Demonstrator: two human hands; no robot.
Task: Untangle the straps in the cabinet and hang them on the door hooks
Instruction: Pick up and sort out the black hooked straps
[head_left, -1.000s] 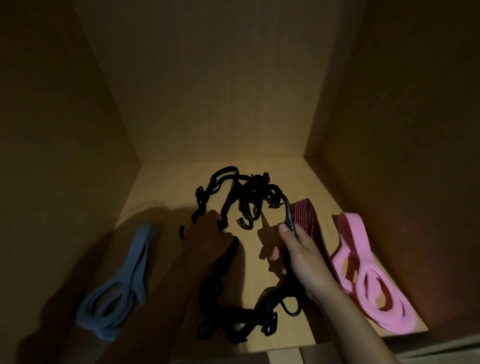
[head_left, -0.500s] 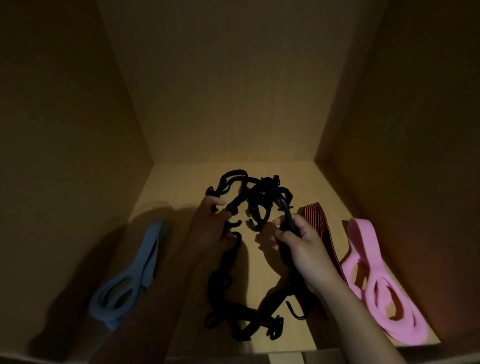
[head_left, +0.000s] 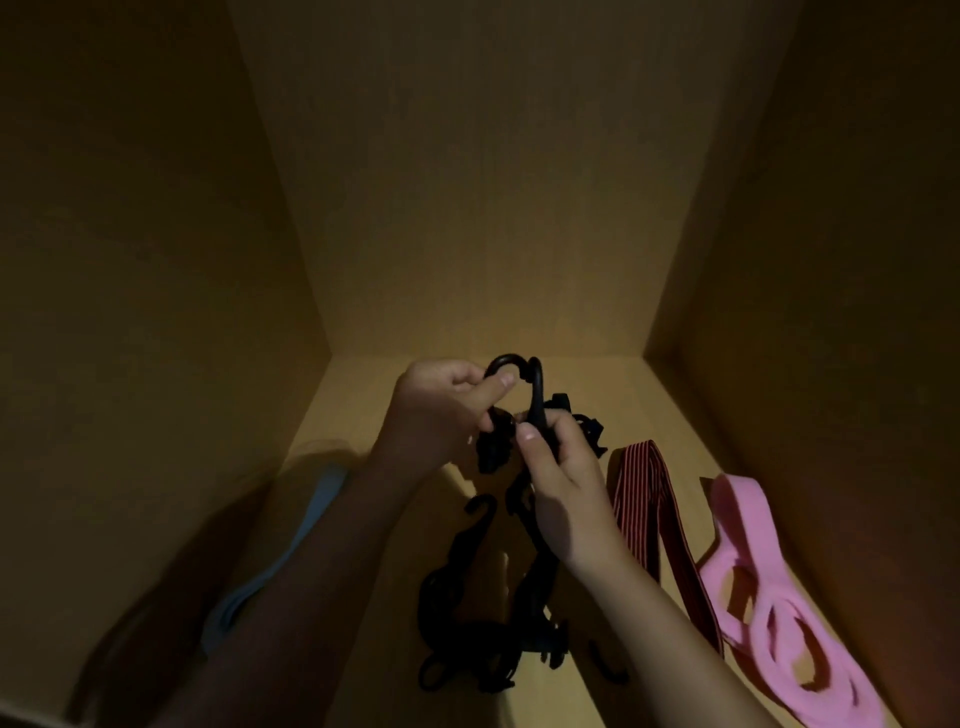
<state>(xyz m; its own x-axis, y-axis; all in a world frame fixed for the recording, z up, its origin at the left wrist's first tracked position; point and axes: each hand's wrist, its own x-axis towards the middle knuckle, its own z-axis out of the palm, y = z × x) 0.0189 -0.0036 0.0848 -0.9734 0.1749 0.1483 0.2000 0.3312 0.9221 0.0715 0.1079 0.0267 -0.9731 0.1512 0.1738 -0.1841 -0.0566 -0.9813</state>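
Blue strap (head_left: 291, 551) mostly hidden behind left hand's (head_left: 441, 410) forearm.

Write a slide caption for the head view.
Both hands lift tangled black straps inside a cabinet.

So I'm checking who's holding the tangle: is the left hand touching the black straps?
Touching. The head view shows the left hand with its thumb pressed on a hook of the black straps, lifted off the cabinet floor.
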